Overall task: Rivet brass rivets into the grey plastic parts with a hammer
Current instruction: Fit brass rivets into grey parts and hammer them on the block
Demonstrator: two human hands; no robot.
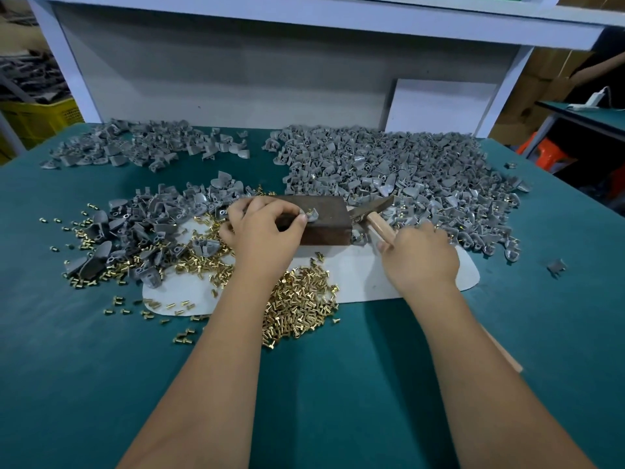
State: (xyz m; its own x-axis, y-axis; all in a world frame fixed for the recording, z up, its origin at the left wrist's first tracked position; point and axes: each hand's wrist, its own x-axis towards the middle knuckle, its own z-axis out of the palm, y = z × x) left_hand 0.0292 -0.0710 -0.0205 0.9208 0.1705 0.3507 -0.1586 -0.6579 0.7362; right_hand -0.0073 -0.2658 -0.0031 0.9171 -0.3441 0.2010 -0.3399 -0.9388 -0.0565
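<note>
Left hand point(262, 231) pinches one grey part point(311, 214); right hand point(419, 257) grips one hammer point(373, 216)

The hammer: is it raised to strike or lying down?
Lying down. The hammer lies against the block, with the right hand gripping its wooden handle. The left hand holds a grey part on the block.

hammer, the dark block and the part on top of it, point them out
hammer point(380, 228), head view, on its wooden handle
dark block point(329, 225), head view, on its top face
grey plastic part point(313, 214), head view, on its curved body
</note>
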